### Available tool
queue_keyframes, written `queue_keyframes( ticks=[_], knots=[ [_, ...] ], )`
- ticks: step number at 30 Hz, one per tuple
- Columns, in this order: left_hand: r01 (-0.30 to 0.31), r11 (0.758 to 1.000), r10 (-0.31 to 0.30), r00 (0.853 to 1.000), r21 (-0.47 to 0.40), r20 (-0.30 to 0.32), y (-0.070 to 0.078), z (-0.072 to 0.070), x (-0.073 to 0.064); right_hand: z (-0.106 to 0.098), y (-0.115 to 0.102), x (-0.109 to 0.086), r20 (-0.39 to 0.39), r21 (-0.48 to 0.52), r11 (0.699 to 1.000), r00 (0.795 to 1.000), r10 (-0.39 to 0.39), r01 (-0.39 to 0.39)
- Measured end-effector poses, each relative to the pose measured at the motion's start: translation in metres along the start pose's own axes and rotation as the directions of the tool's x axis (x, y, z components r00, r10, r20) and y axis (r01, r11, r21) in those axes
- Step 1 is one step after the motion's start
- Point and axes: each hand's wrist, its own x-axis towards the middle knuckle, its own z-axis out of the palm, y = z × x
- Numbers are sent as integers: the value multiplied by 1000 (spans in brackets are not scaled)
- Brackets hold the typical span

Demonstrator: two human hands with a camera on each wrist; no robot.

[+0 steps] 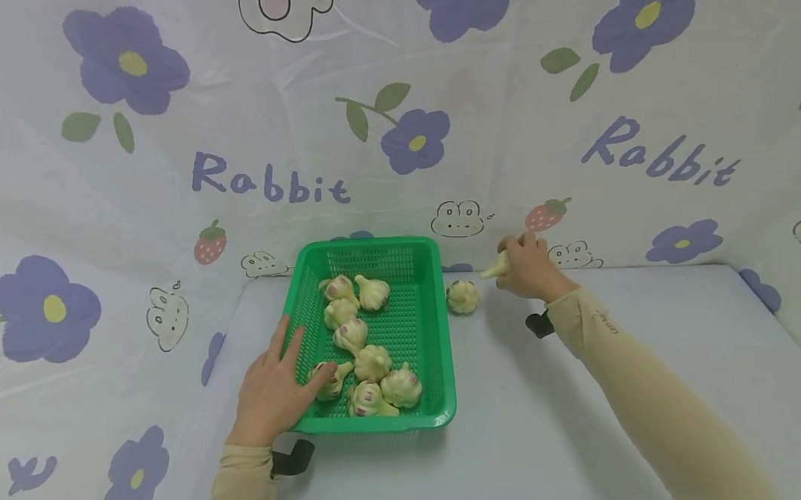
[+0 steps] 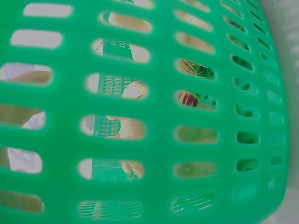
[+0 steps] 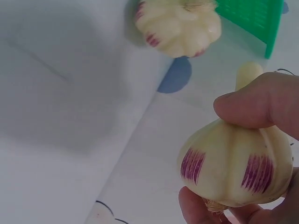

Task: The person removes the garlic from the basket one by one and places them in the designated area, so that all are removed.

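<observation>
My right hand (image 1: pixel 529 266) grips a garlic bulb (image 3: pixel 229 163), thumb across its top beside the stem and fingertips under the root end. Purple streaks mark the bulb's pale skin. In the head view it is held above the table's back edge, mostly hidden by the hand, with its stem pointing left. Another garlic bulb (image 1: pixel 463 297) lies on the table between this hand and a green basket (image 1: pixel 444 353). At the basket's left rim rests my left hand (image 1: pixel 272 389), fingers spread and fairly straight, thumb reaching inside over a garlic bulb (image 1: pixel 329 382).
Inside the basket lie several more garlic bulbs (image 1: pixel 372 363), mostly along its left and front. The white table (image 1: pixel 519 440) ends at a printed cloth backdrop (image 1: pixel 398 197) just behind the basket. The basket's slotted wall (image 2: pixel 159 107) fills the left wrist view.
</observation>
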Motion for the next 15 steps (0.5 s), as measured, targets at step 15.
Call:
queue_keyframes(
  ticks=[15],
  knots=[
    [-4,1000,4,1000,-4,2,-2,-1,-1,41,25,5,34,-24,1000,999,11,-11]
  ],
)
